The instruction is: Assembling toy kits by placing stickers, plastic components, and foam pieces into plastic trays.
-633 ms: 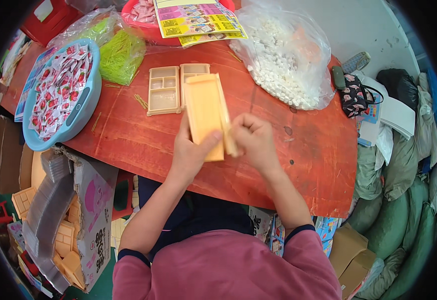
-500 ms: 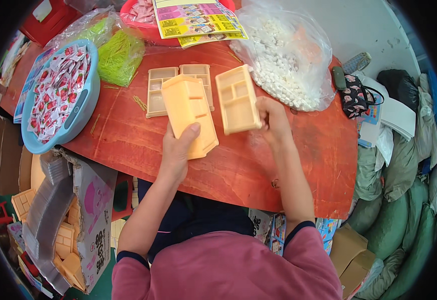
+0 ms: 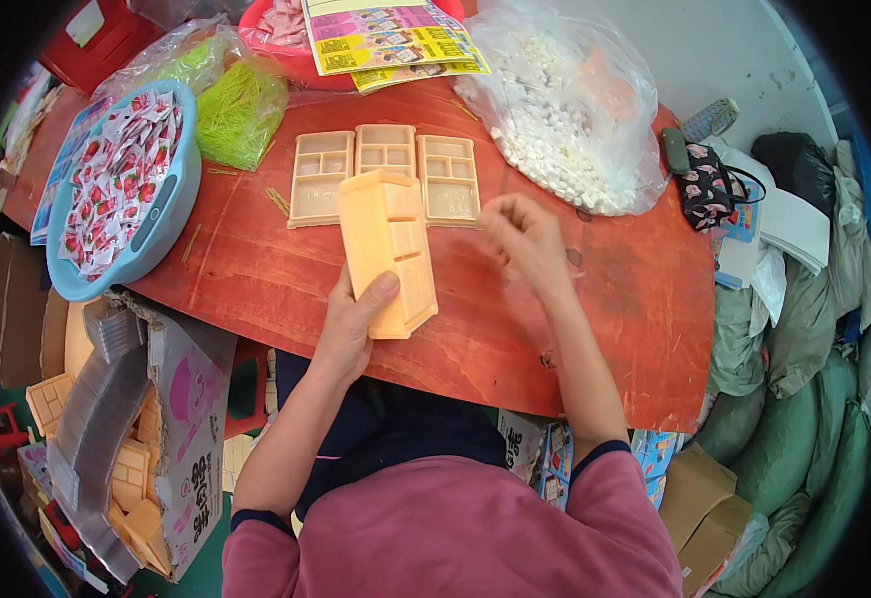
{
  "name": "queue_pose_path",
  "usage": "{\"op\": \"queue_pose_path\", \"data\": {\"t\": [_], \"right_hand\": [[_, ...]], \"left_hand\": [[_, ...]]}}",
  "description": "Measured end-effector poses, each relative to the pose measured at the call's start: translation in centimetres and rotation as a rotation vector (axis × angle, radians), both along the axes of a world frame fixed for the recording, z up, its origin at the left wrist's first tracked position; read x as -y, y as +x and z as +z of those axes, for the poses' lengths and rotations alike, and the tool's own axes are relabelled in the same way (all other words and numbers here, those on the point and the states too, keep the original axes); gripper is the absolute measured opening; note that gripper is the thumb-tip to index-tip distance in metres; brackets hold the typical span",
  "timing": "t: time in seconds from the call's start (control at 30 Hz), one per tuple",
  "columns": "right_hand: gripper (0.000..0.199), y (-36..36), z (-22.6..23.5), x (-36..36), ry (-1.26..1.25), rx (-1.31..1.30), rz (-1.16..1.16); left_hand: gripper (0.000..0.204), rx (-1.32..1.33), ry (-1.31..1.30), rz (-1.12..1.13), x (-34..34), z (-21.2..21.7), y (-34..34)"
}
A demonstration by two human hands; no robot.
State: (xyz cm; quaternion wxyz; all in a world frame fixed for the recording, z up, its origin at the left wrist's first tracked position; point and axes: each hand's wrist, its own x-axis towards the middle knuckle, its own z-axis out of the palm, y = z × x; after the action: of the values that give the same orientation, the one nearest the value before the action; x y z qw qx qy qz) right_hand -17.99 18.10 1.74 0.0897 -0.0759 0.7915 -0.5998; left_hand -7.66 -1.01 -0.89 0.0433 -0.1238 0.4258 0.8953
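My left hand [image 3: 354, 317] is closed round the lower end of pale yellow compartment trays [image 3: 388, 254], which are tilted above the table; how many are nested together I cannot tell. Beyond them, three similar trays lie side by side on the red table: the left tray [image 3: 318, 199], the middle tray [image 3: 386, 140], partly hidden by the held ones, and the right tray [image 3: 449, 184]. Just right of that last tray, my right hand [image 3: 525, 239] hovers with its fingers bent and apart, slightly blurred, nothing visible in it.
A blue basin [image 3: 184, 189] of small strawberry-print packets stands at the left. Behind are a bag of green sticks [image 3: 241, 115], printed sheets [image 3: 396, 45] on a pink basin and a bag of white pieces [image 3: 555, 130]. Below left, a carton [image 3: 191, 419] holds more trays.
My right hand has set its tray down at the right end of the row and let go. My left hand has moved slightly down, turning the held trays more upright.
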Motion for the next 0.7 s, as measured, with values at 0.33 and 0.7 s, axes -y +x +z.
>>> {"op": "queue_pose_path", "data": {"t": [0.33,0.7], "right_hand": [[0.015,7.3,1.8,0.3,-0.410,0.328,0.173],[0.013,7.3,1.6,-1.8,-0.504,0.360,0.107]], "left_hand": [[0.061,-0.106,-0.120,-0.164,-3.4,0.5,0.7],[0.065,-0.183,-0.130,-0.224,-5.6,0.2,-0.2]]}}
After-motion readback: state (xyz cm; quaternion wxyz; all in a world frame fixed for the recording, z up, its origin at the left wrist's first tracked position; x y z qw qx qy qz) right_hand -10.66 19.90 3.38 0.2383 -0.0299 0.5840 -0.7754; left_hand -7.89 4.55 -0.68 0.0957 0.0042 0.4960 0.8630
